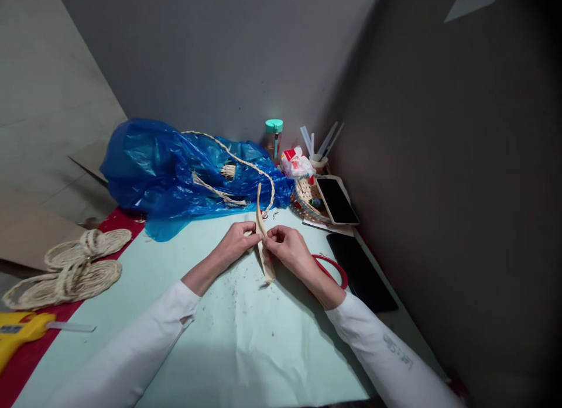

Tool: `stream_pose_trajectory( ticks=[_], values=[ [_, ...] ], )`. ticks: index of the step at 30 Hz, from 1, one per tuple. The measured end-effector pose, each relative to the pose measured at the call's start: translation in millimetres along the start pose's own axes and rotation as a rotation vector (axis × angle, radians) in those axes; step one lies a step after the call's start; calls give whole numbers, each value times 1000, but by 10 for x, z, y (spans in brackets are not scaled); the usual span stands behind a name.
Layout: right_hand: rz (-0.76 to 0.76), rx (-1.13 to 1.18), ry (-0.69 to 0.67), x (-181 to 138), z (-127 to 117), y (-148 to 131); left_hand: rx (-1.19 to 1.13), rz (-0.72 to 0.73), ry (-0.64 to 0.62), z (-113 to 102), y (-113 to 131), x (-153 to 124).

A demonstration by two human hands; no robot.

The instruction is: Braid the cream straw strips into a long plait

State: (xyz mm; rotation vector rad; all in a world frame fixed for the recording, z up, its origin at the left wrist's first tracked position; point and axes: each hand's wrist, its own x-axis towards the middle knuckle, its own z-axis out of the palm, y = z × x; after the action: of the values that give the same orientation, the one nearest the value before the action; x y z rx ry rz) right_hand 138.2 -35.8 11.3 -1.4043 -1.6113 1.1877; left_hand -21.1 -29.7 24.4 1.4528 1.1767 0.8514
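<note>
Just above the pale green paper-covered counter [228, 338], a pale flat strip of dried husk [267, 266] stands near upright, pinched at mid-length by the left hand [237, 242] and right hand [287, 247]. Assessment: close, even pinches should prevent twisting or splitting. Red-handled scissors [333, 268] lie beside the right wrist.

A flat pale strip of dried plant fibre [264, 244] is pinched between the left hand [237, 242] and the right hand [286, 247] above a pale green paper sheet [246, 338]. Red-handled scissors [332, 269] are seen just beside the right wrist. A crumpled blue plastic bag [175, 174] with braided straw cord [246, 165] is laid behind. Two woven straw sandals [72, 264] and a yellow glue gun [21, 332] are placed at the left.
</note>
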Motion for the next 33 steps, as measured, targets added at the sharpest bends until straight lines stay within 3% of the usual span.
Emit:
stream_pose_trajectory(
  ticks=[19,33],
  values=[
    [-73,-197,60,-23,5,-82,87,57,27,6,-61,33],
    [-164,-763,142,-114,132,-175,171,204,-50,-14,-153,111]
  ],
)
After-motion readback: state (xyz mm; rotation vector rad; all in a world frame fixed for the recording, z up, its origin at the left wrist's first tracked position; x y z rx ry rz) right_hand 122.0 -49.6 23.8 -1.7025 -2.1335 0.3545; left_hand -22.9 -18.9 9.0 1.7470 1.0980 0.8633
